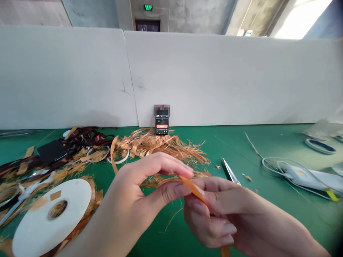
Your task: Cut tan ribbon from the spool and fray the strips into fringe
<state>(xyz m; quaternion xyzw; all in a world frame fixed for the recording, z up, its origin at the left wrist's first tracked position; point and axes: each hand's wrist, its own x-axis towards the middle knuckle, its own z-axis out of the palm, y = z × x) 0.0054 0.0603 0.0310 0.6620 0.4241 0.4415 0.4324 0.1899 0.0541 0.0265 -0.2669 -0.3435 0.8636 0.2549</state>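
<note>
An orange-brown ribbon [197,192] stretches between my two hands above the table. My left hand [158,182] pinches its upper end between thumb and fingers. Close against it, my right hand [217,207] is closed around the ribbon, and a tail of it hangs below the palm at the lower edge. Just behind my hands lies a heap of frayed orange-brown ribbon strands [160,144]. A pair of scissors [230,171], only its metal blades showing, rests behind my right hand, its lower part hidden.
A white spool [77,200] lies at the left front. Dark brown ribbon [83,139] and a black flat object [52,151] are behind it. A phone [162,125] leans on the white partition [214,78]. A white power strip [308,176] with cable sits right on the green table [230,142].
</note>
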